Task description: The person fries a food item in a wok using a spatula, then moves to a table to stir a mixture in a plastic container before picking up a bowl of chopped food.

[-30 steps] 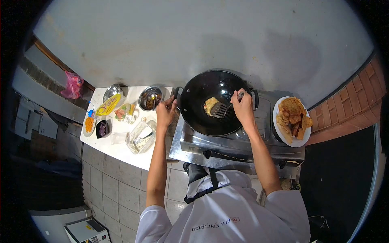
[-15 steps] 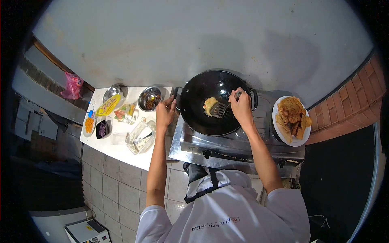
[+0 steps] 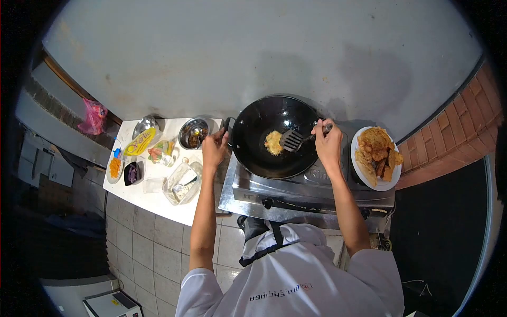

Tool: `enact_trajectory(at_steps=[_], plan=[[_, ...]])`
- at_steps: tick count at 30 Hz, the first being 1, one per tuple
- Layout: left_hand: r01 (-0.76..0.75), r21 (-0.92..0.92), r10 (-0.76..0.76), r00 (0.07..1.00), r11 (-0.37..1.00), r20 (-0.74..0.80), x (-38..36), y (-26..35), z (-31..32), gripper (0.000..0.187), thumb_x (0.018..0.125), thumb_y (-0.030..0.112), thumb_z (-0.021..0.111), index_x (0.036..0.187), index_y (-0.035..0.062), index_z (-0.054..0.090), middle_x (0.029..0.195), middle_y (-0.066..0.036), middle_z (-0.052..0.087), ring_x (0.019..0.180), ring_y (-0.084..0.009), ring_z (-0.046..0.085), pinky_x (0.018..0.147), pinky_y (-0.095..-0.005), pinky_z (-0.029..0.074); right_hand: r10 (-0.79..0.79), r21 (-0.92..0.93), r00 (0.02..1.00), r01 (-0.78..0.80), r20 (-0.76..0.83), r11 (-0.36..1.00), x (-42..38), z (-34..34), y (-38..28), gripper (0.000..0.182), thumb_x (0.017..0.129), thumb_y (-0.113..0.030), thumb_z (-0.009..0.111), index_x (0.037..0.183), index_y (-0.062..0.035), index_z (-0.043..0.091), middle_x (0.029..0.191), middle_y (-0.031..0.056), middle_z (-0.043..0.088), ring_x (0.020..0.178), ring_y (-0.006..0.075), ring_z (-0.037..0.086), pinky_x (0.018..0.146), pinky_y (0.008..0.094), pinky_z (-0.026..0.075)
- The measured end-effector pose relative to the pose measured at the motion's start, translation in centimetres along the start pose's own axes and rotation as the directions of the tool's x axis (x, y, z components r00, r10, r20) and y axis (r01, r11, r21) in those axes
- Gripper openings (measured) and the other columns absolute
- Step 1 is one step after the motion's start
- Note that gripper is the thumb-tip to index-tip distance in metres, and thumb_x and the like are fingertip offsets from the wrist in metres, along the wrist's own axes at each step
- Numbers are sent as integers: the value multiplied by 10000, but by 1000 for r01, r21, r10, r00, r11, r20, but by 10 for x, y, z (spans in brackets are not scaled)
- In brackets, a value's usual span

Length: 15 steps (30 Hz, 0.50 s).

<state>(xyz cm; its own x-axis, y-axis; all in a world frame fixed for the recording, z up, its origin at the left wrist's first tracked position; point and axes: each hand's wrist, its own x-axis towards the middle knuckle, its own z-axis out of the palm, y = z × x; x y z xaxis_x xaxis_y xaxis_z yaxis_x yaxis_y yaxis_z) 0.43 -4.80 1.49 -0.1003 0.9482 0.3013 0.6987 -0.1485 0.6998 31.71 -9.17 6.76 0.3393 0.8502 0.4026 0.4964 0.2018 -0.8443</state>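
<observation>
My left hand (image 3: pixel 214 150) is closed at the left loop handle of the black wok (image 3: pixel 253 161). A slotted spatula (image 3: pixel 291 141) is in my right hand (image 3: pixel 328 143), its fingers wrapped round the handle over the wok's right side. Inside the wok lies one small golden fritter (image 3: pixel 273 143), flat on the bottom. The spatula's slotted head is just right of the fritter, at or very near its edge. The wok stands on a steel gas stove (image 3: pixel 248 191).
A white plate (image 3: pixel 390 185) heaped with fried food stands right of the wok. On the white table (image 3: pixel 163 217) at left are a metal bowl (image 3: pixel 193 132), a glass container (image 3: pixel 181 182), a yellow packet (image 3: pixel 139 142), shredded orange food (image 3: pixel 114 166) and a dark bowl (image 3: pixel 133 173).
The fritter leaned against the spatula and now lies flat with a golden side up. My right hand has drawn the spatula slightly right and lowered its handle. My left hand stays put.
</observation>
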Motion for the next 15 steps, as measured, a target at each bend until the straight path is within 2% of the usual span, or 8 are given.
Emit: enact_trajectory(at_steps=[1, 5, 7, 8, 11, 15], plan=[[33, 28, -34, 999, 999, 31, 0, 1, -1, 326, 860, 227, 637, 1079, -14, 653, 650, -174, 639, 556, -180, 582, 598, -314, 457, 10, 3, 1000, -10, 19, 1000, 0, 1, 2, 266, 910, -126, 550, 693, 25, 524, 577, 122, 585, 524, 218, 591, 532, 347, 434], [26, 37, -27, 1000, 999, 14, -1, 1, 1, 324, 860, 228, 637, 1079, -10, 654, 625, -167, 626, 543, -182, 575, 581, -317, 453, -29, 63, 999, 29, 13, 998, -4, 13, 8, 268, 913, -123, 540, 692, 27, 519, 570, 124, 576, 513, 228, 582, 524, 354, 424], [9, -4, -9, 999, 1000, -36, -1, -2, 5, 327, 840, 234, 659, 1065, -2, 663, 618, -174, 594, 513, -208, 539, 551, -334, 443, -49, 33, 998, 47, 38, 998, -4, 18, 7, 273, 919, -125, 528, 695, 30, 514, 576, 131, 577, 519, 252, 586, 525, 357, 427], [9, -4, -9, 999, 1000, -37, -1, -2, 5, 327, 840, 234, 659, 1065, -2, 663, 618, -174, 594, 513, -208, 539, 551, -334, 443, -61, 19, 997, 60, 51, 998, -4, 19, 4, 271, 920, -127, 522, 698, 30, 513, 589, 140, 591, 540, 279, 602, 533, 367, 435], [24, 18, -23, 999, 1000, -35, -3, 1, 3, 320, 840, 233, 658, 1056, -3, 668, 625, -180, 603, 527, -225, 567, 562, -341, 453, -79, 33, 995, 77, 57, 996, -2, 28, 2, 265, 913, -123, 528, 695, 27, 514, 597, 144, 601, 547, 292, 611, 535, 381, 438], [26, 3, -26, 999, 1000, -29, -4, 0, 3, 325, 839, 235, 659, 1060, -3, 665, 621, -181, 597, 525, -223, 562, 561, -342, 451, -69, -21, 996, 70, 58, 997, -1, 42, 15, 231, 882, -102, 553, 700, 33, 507, 586, 195, 555, 537, 367, 576, 492, 402, 398]])
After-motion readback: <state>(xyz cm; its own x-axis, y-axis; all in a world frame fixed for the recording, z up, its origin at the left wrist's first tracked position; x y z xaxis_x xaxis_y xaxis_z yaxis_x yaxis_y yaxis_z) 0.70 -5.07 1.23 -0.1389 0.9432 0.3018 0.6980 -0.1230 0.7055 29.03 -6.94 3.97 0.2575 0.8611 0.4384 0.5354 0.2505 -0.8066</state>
